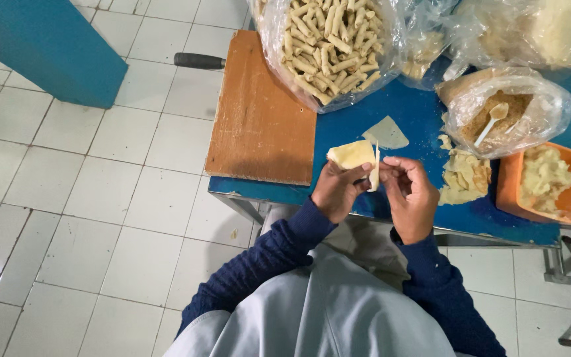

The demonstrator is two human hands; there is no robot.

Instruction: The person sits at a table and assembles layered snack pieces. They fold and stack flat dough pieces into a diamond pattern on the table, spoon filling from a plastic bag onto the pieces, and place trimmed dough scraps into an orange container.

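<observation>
A thin, pale yellow pastry wrapper [353, 155] sits between the person's two hands just above the near edge of the blue table [404, 112], part of it folded over into a soft pad and one edge standing up as a narrow strip. The left hand [337, 190] is closed around the folded part from below, thumb pressing on top; the right hand [410, 195] pinches the upright edge between thumb and fingertips. The sheet looks light, limp and easily torn — it would likely crease or stick to itself if squeezed, so a gentle pinch at the edges, with the palm supporting the folded middle, seems the safest hold. Just beyond the hands a second flat wrapper [386, 133] lies on the tabletop, and to the right of it a loose heap of similar sheets [464, 177] rests beside an orange tub [542, 185] of pale, lumpy filling. Behind these, an open plastic bag [507, 109] holds brown crumbs with a white spoon [492, 121] stuck in it. At the far side a large clear bag [328, 46] is packed with finished rolled sticks, next to other bags whose contents are hard to make out. A brown wooden board [259, 112] covers the table's left end — a dark handle [198, 61] juts out past it over the white tiled floor [87, 198].
</observation>
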